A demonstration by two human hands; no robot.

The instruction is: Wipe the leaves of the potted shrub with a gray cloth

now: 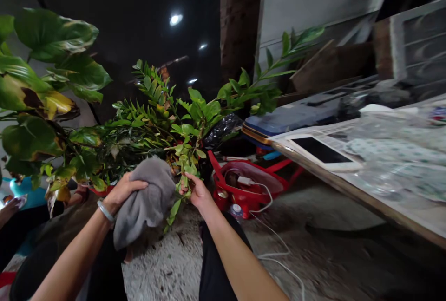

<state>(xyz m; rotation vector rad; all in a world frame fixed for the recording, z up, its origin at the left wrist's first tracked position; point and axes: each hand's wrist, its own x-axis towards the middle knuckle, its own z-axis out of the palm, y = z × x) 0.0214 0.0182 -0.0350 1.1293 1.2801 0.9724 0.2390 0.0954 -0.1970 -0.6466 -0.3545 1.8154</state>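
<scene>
A bunched grey cloth point(148, 199) is gripped in my left hand point(126, 190), which has a pale bracelet at the wrist. To its right, my right hand point(197, 192) pinches a leafy plant stem point(186, 166) between thumb and fingers. The cloth hangs close beside that stem; whether it touches the leaves I cannot tell. Green leaves spread above and behind both hands, and one leafy tip point(173, 212) droops below my right fingers.
A red plastic stool point(251, 189) with a white charger and cable point(275, 245) stands right of my hands. The table point(348, 189) at right carries a white tablet point(320, 151) and plastic-wrapped items. Large leaves point(31, 136) and another person point(29, 199) are at left.
</scene>
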